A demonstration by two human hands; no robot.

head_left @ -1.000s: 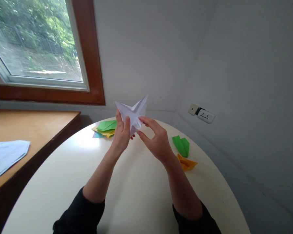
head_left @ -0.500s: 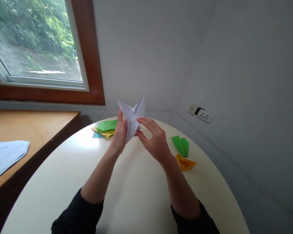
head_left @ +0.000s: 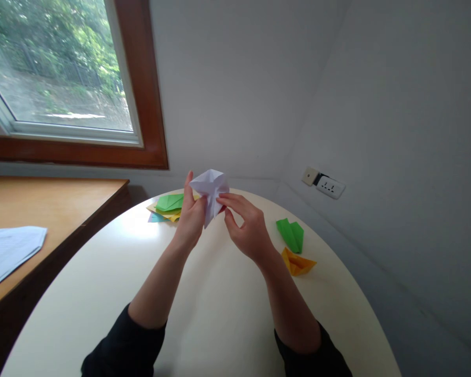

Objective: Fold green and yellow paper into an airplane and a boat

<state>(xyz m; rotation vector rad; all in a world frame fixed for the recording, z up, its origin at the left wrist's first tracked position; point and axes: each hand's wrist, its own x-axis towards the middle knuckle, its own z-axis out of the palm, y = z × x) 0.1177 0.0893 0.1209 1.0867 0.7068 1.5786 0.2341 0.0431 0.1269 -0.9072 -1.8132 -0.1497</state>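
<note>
A sheet of origami paper, its white side toward me, is creased and partly folded above the far part of the round table. A bit of red shows at its lower right edge. My left hand grips its left side, with the thumb on the near face and a finger pointing up beside it. The fingertips of my right hand press on the right side of the paper, the thumb a little apart below them. Behind the paper, the far fingers of my left hand are hidden.
Left of my hands, a green folded paper lies on yellow and blue sheets. To the right on the white table are a green folded piece and an orange paper boat. Papers rest on a wooden desk.
The paper's two upper points have come down and its top now bulges into a rounder, hollow shape. My left finger stands farther from the paper; my right thumb has shifted slightly.
</note>
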